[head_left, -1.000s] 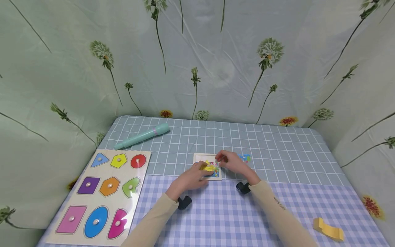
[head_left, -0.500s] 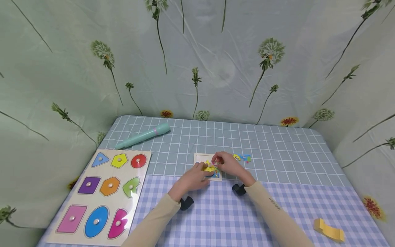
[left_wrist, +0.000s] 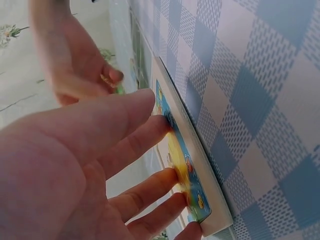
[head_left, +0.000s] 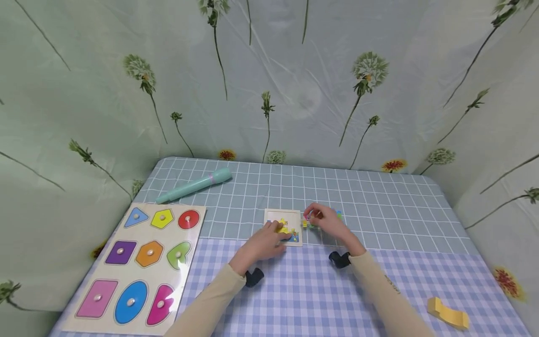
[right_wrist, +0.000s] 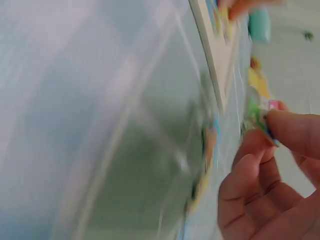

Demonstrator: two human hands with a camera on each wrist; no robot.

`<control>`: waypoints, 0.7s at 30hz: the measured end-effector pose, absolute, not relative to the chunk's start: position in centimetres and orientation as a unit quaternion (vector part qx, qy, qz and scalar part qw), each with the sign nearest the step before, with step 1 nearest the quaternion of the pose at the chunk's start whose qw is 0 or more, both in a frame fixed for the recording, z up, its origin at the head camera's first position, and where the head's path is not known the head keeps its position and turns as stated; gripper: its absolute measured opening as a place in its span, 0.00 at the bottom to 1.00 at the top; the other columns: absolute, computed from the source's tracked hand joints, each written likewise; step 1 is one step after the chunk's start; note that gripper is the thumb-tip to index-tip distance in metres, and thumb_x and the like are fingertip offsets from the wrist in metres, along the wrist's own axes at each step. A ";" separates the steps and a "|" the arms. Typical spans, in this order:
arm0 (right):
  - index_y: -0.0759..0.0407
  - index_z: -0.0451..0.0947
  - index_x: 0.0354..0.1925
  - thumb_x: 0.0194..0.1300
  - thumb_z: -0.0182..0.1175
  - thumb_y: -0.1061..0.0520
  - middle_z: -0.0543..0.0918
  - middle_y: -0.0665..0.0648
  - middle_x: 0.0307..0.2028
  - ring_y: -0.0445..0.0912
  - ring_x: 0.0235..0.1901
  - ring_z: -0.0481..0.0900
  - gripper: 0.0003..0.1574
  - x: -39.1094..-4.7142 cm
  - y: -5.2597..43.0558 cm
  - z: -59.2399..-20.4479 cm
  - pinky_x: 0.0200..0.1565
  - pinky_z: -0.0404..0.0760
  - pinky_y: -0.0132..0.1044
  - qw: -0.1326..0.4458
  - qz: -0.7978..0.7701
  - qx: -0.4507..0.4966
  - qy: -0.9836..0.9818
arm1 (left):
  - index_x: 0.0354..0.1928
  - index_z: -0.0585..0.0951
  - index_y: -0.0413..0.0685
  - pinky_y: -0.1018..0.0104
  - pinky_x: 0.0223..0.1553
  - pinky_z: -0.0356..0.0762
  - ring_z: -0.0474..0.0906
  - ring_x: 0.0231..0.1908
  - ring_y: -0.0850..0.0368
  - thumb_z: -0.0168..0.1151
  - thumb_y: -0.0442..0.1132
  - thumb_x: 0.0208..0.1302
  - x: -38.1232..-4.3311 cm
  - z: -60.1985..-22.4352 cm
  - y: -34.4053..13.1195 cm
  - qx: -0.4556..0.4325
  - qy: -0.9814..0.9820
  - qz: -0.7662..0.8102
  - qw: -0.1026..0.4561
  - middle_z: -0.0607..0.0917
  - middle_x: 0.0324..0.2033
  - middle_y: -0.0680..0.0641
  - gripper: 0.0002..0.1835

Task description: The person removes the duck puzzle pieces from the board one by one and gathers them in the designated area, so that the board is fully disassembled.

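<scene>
A small wooden jigsaw tray lies mid-table, partly filled with yellow and blue pieces; bare wood shows along its far and right parts. My left hand lies over its near left side. In the left wrist view the spread fingertips touch the picture pieces. Just right of the tray, my right hand is raised a little. Between thumb and finger it pinches a green and pink jigsaw piece. Loose jigsaw pieces lie under and beyond this hand, partly hidden by it.
At left lies a large shape board with colourful knobbed pieces. Behind it is a teal stick-like object with a thicker end. A yellow curved block sits near the front right. A floral curtain surrounds the table.
My right hand reached left over the tray, then moved back right, off it, with a piece. Pink-patterned pieces at the tray's right have given way to bare wood. The left hand stays nearly still.
</scene>
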State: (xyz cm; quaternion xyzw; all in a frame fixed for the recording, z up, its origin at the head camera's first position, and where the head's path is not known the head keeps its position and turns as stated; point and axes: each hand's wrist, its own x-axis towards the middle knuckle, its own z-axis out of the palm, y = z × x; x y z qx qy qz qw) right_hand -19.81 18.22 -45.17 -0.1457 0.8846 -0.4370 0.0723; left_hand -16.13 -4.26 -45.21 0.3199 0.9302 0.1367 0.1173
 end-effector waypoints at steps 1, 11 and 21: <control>0.64 0.78 0.40 0.58 0.56 0.70 0.76 0.57 0.29 0.46 0.28 0.72 0.11 -19.7 19.0 -45.0 0.31 0.70 0.38 0.066 -0.431 -0.136 0.889 | 0.61 0.77 0.50 0.54 0.53 0.70 0.67 0.54 0.46 0.57 0.42 0.67 -16.1 -45.2 -4.3 0.319 0.930 0.139 0.117 0.71 0.60 0.38 0.21; 0.67 0.79 0.37 0.55 0.59 0.70 0.75 0.56 0.28 0.47 0.29 0.71 0.08 -18.7 24.0 -45.4 0.30 0.69 0.38 0.068 -0.387 -0.056 0.918 | 0.59 0.80 0.50 0.54 0.51 0.70 0.67 0.53 0.48 0.56 0.43 0.68 -16.1 -45.6 -4.1 0.308 0.934 0.147 0.104 0.72 0.57 0.39 0.19; 0.66 0.76 0.30 0.51 0.59 0.72 0.74 0.54 0.25 0.46 0.28 0.71 0.06 -18.7 24.5 -46.4 0.32 0.70 0.39 0.007 -0.319 -0.078 0.945 | 0.58 0.80 0.50 0.49 0.54 0.66 0.65 0.57 0.46 0.55 0.41 0.69 -15.9 -45.7 -4.2 0.309 0.931 0.168 0.091 0.69 0.58 0.40 0.18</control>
